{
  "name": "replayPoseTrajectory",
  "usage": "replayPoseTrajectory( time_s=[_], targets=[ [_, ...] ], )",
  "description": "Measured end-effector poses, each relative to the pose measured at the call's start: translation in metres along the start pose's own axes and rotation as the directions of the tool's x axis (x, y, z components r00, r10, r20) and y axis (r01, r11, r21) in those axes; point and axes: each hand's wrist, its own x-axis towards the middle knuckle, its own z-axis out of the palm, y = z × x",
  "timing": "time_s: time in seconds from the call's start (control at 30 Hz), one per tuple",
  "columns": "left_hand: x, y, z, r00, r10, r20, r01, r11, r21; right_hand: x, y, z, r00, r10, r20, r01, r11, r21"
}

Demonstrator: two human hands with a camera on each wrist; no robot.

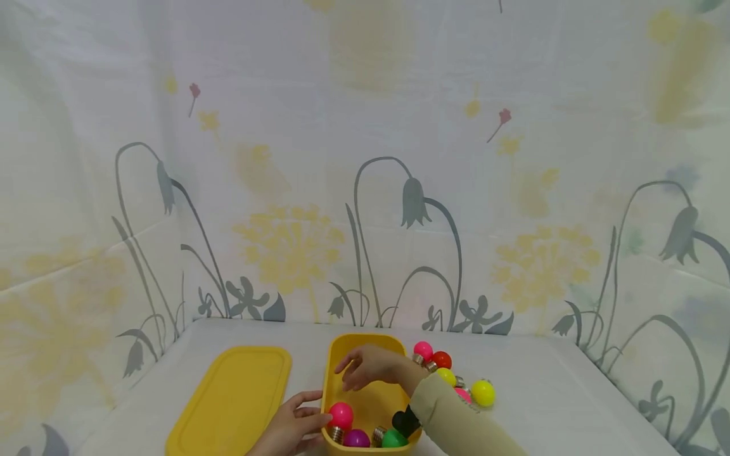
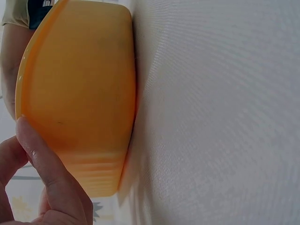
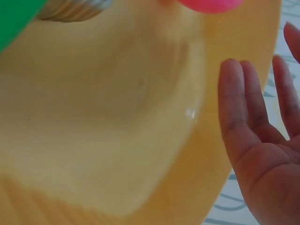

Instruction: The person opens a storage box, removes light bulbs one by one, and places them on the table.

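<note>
A yellow box (image 1: 371,345) without a lid stands on the table. My left hand (image 1: 293,421) holds its left rim, a fingertip right at the edge in the left wrist view. Over the inside of the box hovers my right hand (image 1: 367,368), its fingers loosely bent and nothing in them. Light bulbs lie at the near end of the box: a pink bulb (image 1: 341,415), a purple bulb (image 1: 357,438) and a green bulb (image 1: 395,438). In the right wrist view the right hand's fingers (image 3: 232,89) are extended beside the inner wall.
A yellow lid (image 1: 234,399) lies flat to the left of the box. Just right of the box are several more bulbs, among them a red bulb (image 1: 442,360) and a yellow bulb (image 1: 483,393). A flower-printed cloth (image 1: 365,114) hangs behind the white table.
</note>
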Motion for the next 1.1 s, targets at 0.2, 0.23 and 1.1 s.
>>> replayPoseTrajectory(
  time_s=[0.2,0.23,1.1],
  targets=[
    [-0.001,0.001,0.000,1.000,-0.006,0.002,0.006,1.000,-0.011,0.000,0.000,0.005,0.987,-0.004,0.159,0.023,0.992,-0.122],
    [-0.001,0.001,0.000,1.000,-0.007,0.002,0.007,1.000,-0.012,0.000,0.000,0.005,0.983,-0.004,0.185,0.030,0.990,-0.138],
    [-0.001,-0.002,-0.002,0.999,0.026,0.023,-0.025,0.999,-0.033,-0.014,-0.017,0.007,0.972,0.019,0.232,0.050,0.957,-0.285]
  ],
)
